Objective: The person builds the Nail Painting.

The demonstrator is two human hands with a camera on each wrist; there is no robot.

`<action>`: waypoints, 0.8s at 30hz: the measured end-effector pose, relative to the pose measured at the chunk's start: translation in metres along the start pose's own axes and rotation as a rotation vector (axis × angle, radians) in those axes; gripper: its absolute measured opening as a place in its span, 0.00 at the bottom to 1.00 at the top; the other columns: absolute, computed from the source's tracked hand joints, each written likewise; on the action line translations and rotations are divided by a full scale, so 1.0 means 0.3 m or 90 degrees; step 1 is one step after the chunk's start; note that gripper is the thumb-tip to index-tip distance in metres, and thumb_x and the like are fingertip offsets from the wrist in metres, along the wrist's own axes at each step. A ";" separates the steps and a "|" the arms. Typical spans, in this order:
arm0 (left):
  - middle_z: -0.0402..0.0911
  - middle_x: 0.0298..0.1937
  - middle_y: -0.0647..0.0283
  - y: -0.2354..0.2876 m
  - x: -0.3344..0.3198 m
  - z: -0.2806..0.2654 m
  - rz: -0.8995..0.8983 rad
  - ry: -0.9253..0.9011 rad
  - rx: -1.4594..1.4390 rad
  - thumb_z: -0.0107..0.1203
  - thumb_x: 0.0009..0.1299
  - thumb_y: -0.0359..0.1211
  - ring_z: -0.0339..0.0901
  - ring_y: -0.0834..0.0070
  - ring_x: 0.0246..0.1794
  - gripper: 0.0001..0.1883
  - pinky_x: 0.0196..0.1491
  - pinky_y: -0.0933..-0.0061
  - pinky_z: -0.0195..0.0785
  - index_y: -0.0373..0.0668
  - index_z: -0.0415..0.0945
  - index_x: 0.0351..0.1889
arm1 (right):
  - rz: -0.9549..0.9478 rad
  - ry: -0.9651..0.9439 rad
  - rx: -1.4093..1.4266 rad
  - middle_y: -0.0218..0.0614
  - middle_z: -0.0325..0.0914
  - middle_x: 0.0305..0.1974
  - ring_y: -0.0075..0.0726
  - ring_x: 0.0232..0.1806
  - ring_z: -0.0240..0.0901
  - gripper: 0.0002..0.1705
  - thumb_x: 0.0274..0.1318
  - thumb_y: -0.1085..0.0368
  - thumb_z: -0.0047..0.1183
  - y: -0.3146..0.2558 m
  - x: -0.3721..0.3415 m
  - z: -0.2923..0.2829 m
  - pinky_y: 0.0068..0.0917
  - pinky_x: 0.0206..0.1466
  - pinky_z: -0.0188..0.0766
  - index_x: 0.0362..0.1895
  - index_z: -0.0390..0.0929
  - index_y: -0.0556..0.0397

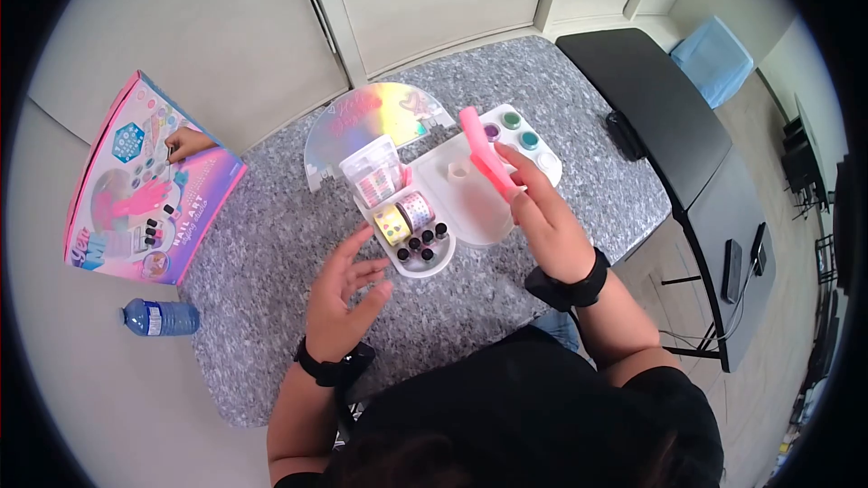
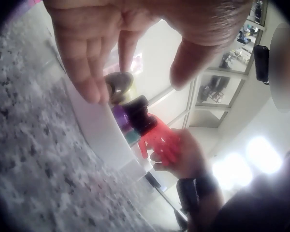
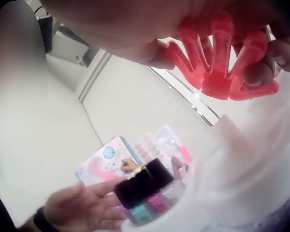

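My right hand (image 1: 542, 217) grips a pink hand-shaped piece (image 1: 488, 161) above the white tray (image 1: 470, 230); the right wrist view shows its splayed pink fingers (image 3: 222, 53). My left hand (image 1: 344, 294), fingers spread and relaxed, is beside the tray's rounded left end. In that end stand several small bottles with black caps (image 1: 427, 255) and two patterned tape rolls (image 1: 391, 224). Behind the rolls leans a clear case of nail pieces (image 1: 375, 176). In the left wrist view, my left fingers (image 2: 89, 63) hang close to the tray's edge; contact cannot be told.
Pots of coloured material (image 1: 529, 139) sit in the tray's right end. A shiny semicircular panel (image 1: 371, 117) stands behind the tray. At the left are a nail art box (image 1: 149, 190) and a water bottle (image 1: 163, 317). Dark tables (image 1: 624, 72) stand at the right.
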State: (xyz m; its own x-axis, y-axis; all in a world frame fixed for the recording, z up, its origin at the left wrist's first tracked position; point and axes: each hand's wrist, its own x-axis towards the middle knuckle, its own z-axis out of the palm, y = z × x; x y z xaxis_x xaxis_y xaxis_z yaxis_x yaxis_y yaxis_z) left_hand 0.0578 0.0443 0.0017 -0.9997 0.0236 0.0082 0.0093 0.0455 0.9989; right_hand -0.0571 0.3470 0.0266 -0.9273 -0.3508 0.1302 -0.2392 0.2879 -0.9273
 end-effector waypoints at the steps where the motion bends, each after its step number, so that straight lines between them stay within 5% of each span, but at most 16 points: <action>1: 0.64 0.85 0.50 0.005 -0.001 0.002 -0.007 -0.001 0.010 0.65 0.77 0.31 0.80 0.63 0.69 0.39 0.71 0.59 0.73 0.36 0.60 0.84 | -0.003 -0.003 -0.001 0.51 0.76 0.60 0.48 0.55 0.78 0.35 0.79 0.58 0.47 -0.005 0.004 0.004 0.44 0.65 0.73 0.84 0.61 0.52; 3: 0.64 0.86 0.49 0.007 0.000 0.001 -0.004 0.000 0.008 0.66 0.76 0.28 0.81 0.63 0.69 0.39 0.71 0.59 0.74 0.37 0.61 0.84 | -0.067 0.038 -0.211 0.58 0.73 0.58 0.61 0.55 0.80 0.35 0.76 0.59 0.49 -0.018 0.012 0.021 0.48 0.62 0.77 0.83 0.63 0.50; 6: 0.63 0.86 0.48 0.005 -0.005 0.001 -0.004 -0.005 0.006 0.66 0.75 0.26 0.81 0.62 0.70 0.40 0.71 0.59 0.74 0.37 0.62 0.84 | -0.046 0.046 -0.284 0.60 0.73 0.55 0.70 0.52 0.80 0.36 0.72 0.60 0.51 -0.031 0.017 0.068 0.54 0.57 0.79 0.81 0.64 0.50; 24: 0.66 0.85 0.48 0.008 0.009 -0.042 0.004 0.031 0.031 0.67 0.76 0.28 0.80 0.59 0.72 0.39 0.72 0.57 0.73 0.38 0.62 0.84 | -0.130 0.051 -0.478 0.56 0.75 0.54 0.61 0.51 0.83 0.41 0.61 0.57 0.64 -0.066 0.047 0.176 0.48 0.46 0.86 0.77 0.71 0.54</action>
State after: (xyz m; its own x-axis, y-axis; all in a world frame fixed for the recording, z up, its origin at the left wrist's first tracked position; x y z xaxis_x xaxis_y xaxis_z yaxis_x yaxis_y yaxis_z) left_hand 0.0549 0.0317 0.0046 -0.9996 -0.0242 0.0171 0.0148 0.0934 0.9955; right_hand -0.0502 0.2894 0.0282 -0.8552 -0.4050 0.3236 -0.5116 0.7601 -0.4006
